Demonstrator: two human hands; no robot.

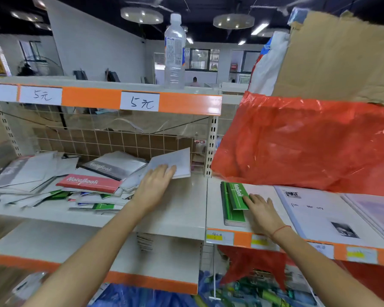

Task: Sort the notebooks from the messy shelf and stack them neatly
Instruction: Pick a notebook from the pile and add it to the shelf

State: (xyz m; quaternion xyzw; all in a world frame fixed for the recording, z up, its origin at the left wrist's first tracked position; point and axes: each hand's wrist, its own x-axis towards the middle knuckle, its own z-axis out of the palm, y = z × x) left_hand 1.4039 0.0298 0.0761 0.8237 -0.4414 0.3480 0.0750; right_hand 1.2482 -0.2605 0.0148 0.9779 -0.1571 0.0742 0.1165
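On shelf: left hand flat, released, on grey notebook; right hand flat against green stack. Square edges before adding.

Glossy crinkled red plastic sheet at two o'clock, matt torn cardboard above it, paper-covered notebooks at nine o'clock.

**Counts on the shelves**

Two hands: left hand, right hand. One plastic bottle. Two handwritten price labels. One red notebook. One green stack, perhaps four or five notebooks. One messy pile, too jumbled to count.
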